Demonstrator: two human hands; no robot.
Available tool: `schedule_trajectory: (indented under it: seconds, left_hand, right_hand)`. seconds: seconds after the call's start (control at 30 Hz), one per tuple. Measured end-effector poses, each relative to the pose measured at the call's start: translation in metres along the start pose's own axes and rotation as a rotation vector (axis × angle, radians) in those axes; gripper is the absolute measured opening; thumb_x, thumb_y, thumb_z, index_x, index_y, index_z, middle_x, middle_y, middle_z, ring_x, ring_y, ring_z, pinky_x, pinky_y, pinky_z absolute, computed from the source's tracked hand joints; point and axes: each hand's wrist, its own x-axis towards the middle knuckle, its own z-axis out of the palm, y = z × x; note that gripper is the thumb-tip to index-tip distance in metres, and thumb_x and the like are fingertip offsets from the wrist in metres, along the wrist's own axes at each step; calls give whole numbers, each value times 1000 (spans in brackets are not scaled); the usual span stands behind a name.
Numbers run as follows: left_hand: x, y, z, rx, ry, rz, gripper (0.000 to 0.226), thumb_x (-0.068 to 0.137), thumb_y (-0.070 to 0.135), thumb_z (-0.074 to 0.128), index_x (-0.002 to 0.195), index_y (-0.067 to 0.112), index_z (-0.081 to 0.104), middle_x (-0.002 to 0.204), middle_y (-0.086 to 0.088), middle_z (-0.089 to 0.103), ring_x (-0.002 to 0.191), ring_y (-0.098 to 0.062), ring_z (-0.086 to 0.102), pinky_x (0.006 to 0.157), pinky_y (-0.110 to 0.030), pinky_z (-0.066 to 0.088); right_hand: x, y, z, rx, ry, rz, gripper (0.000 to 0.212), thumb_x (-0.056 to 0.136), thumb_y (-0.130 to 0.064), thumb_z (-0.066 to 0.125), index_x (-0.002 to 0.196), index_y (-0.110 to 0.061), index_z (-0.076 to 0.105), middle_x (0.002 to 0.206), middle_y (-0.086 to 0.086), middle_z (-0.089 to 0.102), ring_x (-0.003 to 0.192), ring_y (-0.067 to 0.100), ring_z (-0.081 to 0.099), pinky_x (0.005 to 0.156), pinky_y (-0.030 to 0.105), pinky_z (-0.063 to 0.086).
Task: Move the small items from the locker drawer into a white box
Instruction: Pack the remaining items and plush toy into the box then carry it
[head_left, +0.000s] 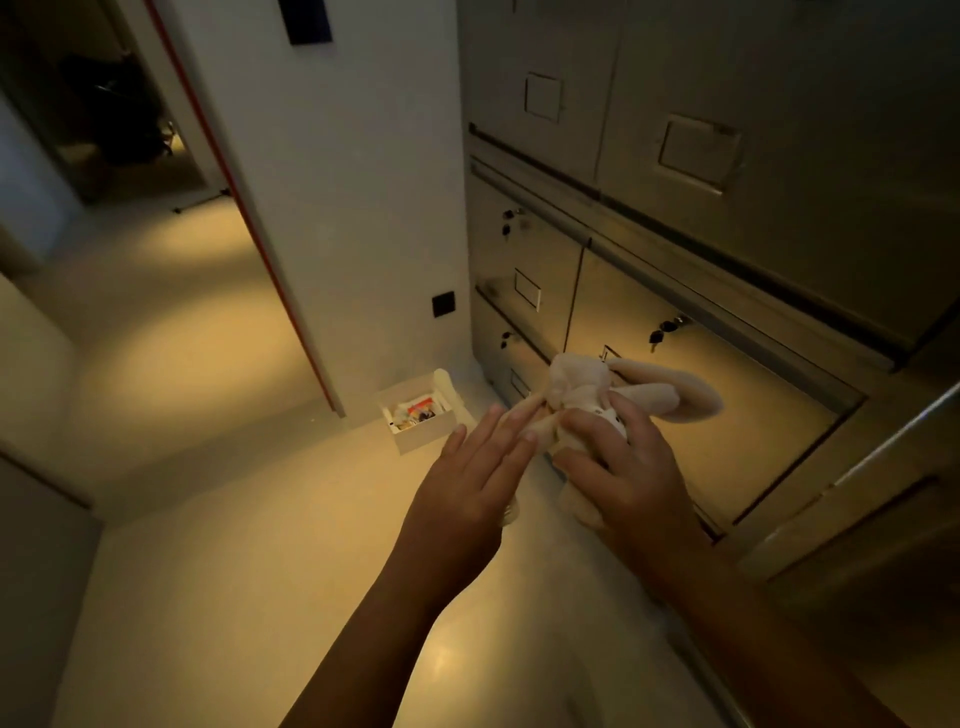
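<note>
Dim, warm light falls on a pale floor (208, 467) that runs between a white wall (363, 208) and a bank of grey metal locker drawers (524, 260) on the right; at the middle of it the right hand (618, 467) is clenched round the body of a cream plush toy (566, 379), fingers curled over its front and thumb low on its side, holding it in the air in front of the drawer faces; the left hand (467, 488) lies just beside it with fingers straight and together, their tips touching one soft limb of the toy without closing on it; the toy's long axis runs roughly left to right, its floppy ears (675, 397) trailing right, away from the goal; the white box (423, 441) stands on the floor at the foot of the wall, ahead and to the left of the grip, beyond the left fingertips and well below the toy, with small items (415, 410) already inside; the left hand is the nearer to it, so the carry, as I judge, goes leftward and down; keys (662, 330) hang in the drawer locks.
</note>
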Motion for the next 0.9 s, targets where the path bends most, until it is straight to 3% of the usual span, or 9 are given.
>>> schedule_trajectory:
  seconds: [0.23, 0.5, 0.6, 0.9]
  left_hand:
    - [22, -51, 20, 53, -53, -98, 65, 58, -17, 75, 119, -5, 56, 126, -24, 53, 119, -42, 46, 92, -58, 37]
    - [100, -133, 56, 141, -102, -143, 55, 62, -11, 72, 115, -6, 59, 124, -25, 55, 115, -43, 50, 89, -58, 40]
    - [133, -161, 69, 162, -106, -198, 60, 58, -13, 77, 115, -6, 59, 123, -25, 55, 113, -43, 51, 88, -59, 41]
    - [173, -250, 101, 183, -136, -307, 69, 53, -13, 79, 118, -3, 59, 126, -22, 55, 116, -42, 50, 92, -56, 30]
  right_hand:
    - [41, 25, 63, 54, 40, -61, 17, 80, -17, 63, 81, -2, 71, 110, 17, 66, 109, 47, 53, 78, 54, 51]
    - [117, 90, 152, 157, 62, -84, 15, 68, -11, 77, 80, -2, 72, 109, 19, 66, 107, 47, 53, 77, 54, 52]
    - [150, 113, 177, 191, 60, -99, 18, 65, -10, 80, 80, -3, 72, 110, 19, 65, 107, 48, 54, 77, 53, 52]
    - [226, 145, 260, 229, 37, -153, 16, 79, -16, 64, 85, -4, 73, 110, 18, 65, 107, 47, 54, 78, 55, 51]
